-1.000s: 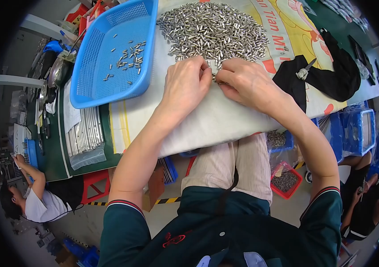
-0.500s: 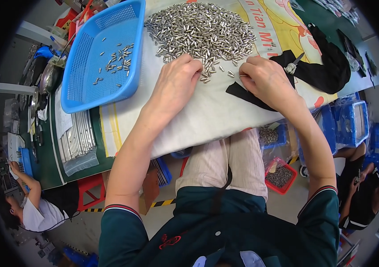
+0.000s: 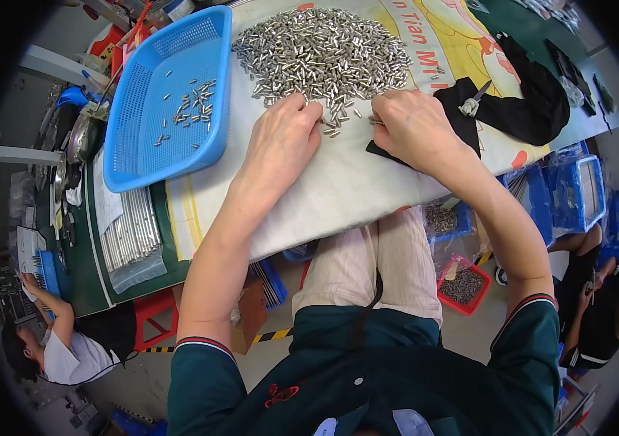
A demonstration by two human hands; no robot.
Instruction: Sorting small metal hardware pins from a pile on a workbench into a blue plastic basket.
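Observation:
A heap of small silvery pointed metal pins lies on the white cloth, with several loose ones trailing off its near edge. At that near edge my left hand is curled, thumb against fingers; its fingertips face away and whatever they pinch is hidden. My right hand is also closed, to the right of the loose pins. A small metallic bit shows at its fingertips, too little to name. Beneath the right hand and wrist lies a black cloth. A blue perforated basket left of the heap holds several scattered pins.
Small scissors or snips rest on the black cloth. Bagged metal rods lie on the green table at left. Below the table edge stand a red bin of small parts and blue crates. Other people sit at far left and far right.
My right hand has shifted left toward the loose pins and my left hand. The left hand stays near the heap's edge. The whole view has shifted slightly.

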